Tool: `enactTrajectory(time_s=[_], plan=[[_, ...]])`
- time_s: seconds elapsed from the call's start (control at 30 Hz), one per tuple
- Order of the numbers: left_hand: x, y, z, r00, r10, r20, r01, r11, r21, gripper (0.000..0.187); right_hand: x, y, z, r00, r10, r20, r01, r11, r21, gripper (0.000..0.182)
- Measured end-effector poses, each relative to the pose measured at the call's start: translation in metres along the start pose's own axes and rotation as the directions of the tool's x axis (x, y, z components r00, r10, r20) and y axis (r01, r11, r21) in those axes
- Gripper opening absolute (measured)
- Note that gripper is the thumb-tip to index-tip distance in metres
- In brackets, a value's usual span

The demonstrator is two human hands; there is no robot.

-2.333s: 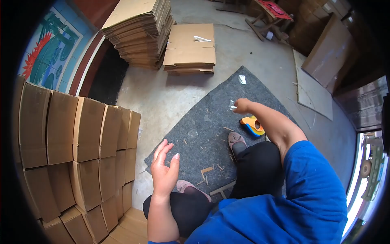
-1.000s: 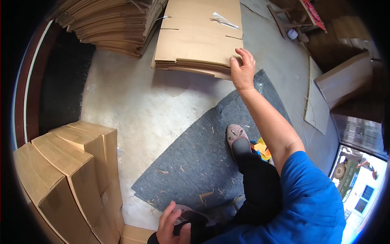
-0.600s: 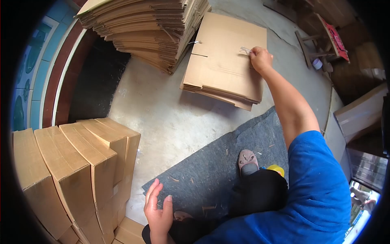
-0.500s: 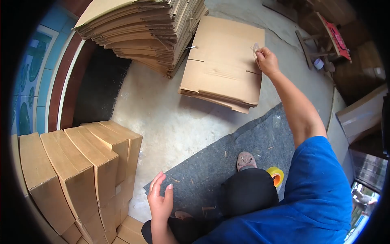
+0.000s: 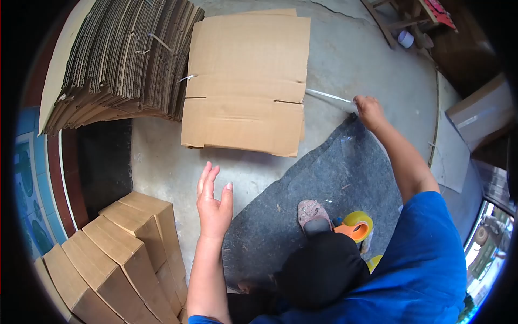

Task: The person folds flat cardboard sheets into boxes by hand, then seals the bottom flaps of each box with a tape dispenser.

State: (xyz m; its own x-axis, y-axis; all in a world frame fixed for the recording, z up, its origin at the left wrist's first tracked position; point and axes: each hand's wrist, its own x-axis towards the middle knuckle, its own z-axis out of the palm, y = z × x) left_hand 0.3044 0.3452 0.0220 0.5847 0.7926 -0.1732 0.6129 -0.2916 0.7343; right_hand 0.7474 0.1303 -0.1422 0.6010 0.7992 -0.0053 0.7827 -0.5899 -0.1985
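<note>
My right hand (image 5: 370, 112) is closed on the end of a white string (image 5: 330, 96), out to the right of a stack of flattened cardboard boxes (image 5: 245, 59). The string runs taut from the stack's right edge to my fingers. A short white bit of string (image 5: 186, 78) shows at the stack's left edge. Slits cut into the top sheet are visible on both sides. My left hand (image 5: 215, 208) is open below the stack's near edge, fingers spread and thumb up, touching nothing.
A tall pile of flattened cartons (image 5: 124, 59) stands at the upper left. Folded boxes (image 5: 116, 254) stand in a row at lower left. A tape dispenser (image 5: 353, 228) with yellow tape lies by my foot on a dark mat (image 5: 270, 227). A wooden stand (image 5: 399, 24) is upper right.
My right hand has moved off the stack to the right, drawing the white string out from it. My left hand has risen towards the stack. The view has shifted, moving the stack left.
</note>
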Motion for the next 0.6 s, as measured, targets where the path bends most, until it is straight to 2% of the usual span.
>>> enactTrajectory(time_s=[0.07, 0.13, 0.2, 0.23, 0.27, 0.3, 0.33, 0.4, 0.43, 0.5, 0.57, 0.6], plan=[[0.034, -0.009, 0.003, 0.994, 0.021, -0.109, -0.019, 1.0, 0.012, 0.049, -0.013, 0.011, -0.002, 0.998, -0.004, 0.07, 0.004, 1.0, 0.001, 0.008], [0.063, -0.033, 0.004, 0.969, 0.029, -0.247, -0.015, 0.998, 0.058, 0.056, -0.019, 0.001, -0.004, 0.979, 0.097, 0.18, -0.052, 0.969, -0.241, 0.016], [0.089, -0.055, -0.001, 0.936, -0.124, -0.33, 0.09, 0.989, -0.115, 0.064, -0.028, -0.044, -0.015, 0.994, 0.072, -0.08, -0.082, 0.989, -0.122, 0.035], [0.108, -0.054, -0.005, 0.854, -0.406, -0.324, 0.246, 0.866, -0.436, 0.075, -0.037, -0.078, -0.01, 0.989, 0.146, -0.023, -0.124, 0.906, 0.405, 0.049], [0.116, -0.058, -0.005, 0.844, -0.456, -0.283, 0.267, 0.814, -0.515, 0.079, -0.041, -0.113, -0.026, 0.958, 0.266, 0.112, -0.268, 0.674, 0.688, 0.045], [0.122, -0.061, -0.004, 0.836, -0.496, -0.234, 0.283, 0.755, -0.591, 0.083, -0.047, -0.14, -0.038, 0.973, 0.228, 0.04, -0.191, 0.694, 0.694, 0.043], [0.124, -0.038, -0.001, 0.812, -0.543, -0.214, 0.329, 0.729, -0.601, 0.077, -0.047, -0.161, -0.049, 0.981, 0.193, -0.032, -0.118, 0.711, 0.693, 0.041], [0.128, -0.062, 0.006, 0.901, -0.429, -0.062, 0.308, 0.735, -0.604, 0.071, -0.03, -0.203, -0.086, 0.964, 0.174, -0.202, 0.025, 0.697, 0.716, 0.039], [0.129, -0.066, 0.012, 0.907, -0.392, -0.153, 0.28, 0.833, -0.477, 0.063, -0.011, -0.219, -0.101, 0.927, 0.14, -0.347, 0.15, 0.71, 0.688, 0.034], [0.131, -0.067, 0.014, 0.895, -0.421, -0.15, 0.294, 0.807, -0.512, 0.062, 0.037, -0.257, -0.122, 0.943, 0.062, -0.326, 0.244, 0.536, 0.809, 0.025], [0.131, -0.07, 0.014, 0.893, -0.429, -0.136, 0.292, 0.782, -0.55, 0.06, 0.089, -0.306, -0.117, 0.957, -0.113, -0.267, 0.284, 0.545, 0.789, 0.015], [0.131, -0.071, 0.014, 0.89, -0.433, -0.145, 0.288, 0.779, -0.557, 0.06, 0.117, -0.328, -0.097, 0.953, -0.191, -0.236, 0.304, 0.622, 0.722, 0.016]])
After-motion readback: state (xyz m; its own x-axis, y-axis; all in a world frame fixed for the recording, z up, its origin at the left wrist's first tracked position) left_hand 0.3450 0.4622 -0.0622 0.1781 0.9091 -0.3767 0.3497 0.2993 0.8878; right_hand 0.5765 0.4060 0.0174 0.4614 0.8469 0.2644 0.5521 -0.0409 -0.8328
